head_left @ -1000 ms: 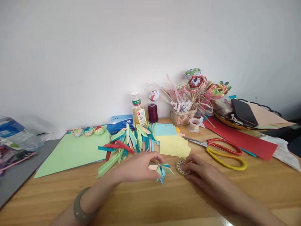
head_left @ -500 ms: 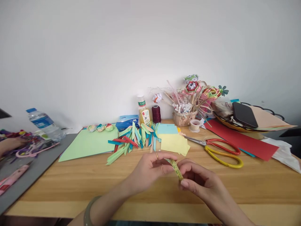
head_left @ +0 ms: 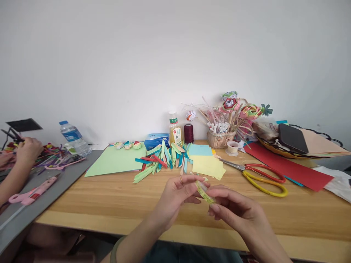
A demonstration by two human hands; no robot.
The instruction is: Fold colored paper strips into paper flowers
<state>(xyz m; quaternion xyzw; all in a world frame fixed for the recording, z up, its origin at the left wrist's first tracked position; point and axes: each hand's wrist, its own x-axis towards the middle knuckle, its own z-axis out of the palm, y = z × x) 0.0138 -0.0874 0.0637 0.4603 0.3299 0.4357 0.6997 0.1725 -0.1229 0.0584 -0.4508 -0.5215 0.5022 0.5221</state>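
Note:
Just above the wooden table, a small roll of tape (head_left: 205, 194) with a yellow-green printed band is tilted between my two hands. My left hand (head_left: 175, 197) holds its upper left side between thumb and fingers. The thumb and fingers of my right hand (head_left: 238, 206) pinch its lower right end. Behind my hands lie yellow paper squares (head_left: 206, 166) and a heap of folded paper strips (head_left: 161, 157) in green, blue, red and peach. Large scissors (head_left: 257, 177) with red and yellow handles lie to the right.
Green paper sheets (head_left: 113, 162) hold several small paper flowers. A glue bottle (head_left: 175, 133), dark red thread spool (head_left: 188, 133) and flower basket (head_left: 221, 139) stand along the wall. At left, a co-worker's hand (head_left: 27, 151) is over craft bits, near a water bottle (head_left: 74, 136) and pink glue gun (head_left: 38, 190).
The view has shifted left, showing more of the co-worker's place. The roll of tape has turned in my fingers, so its ring shape shows more. The co-worker's hand now holds dark-handled tool.

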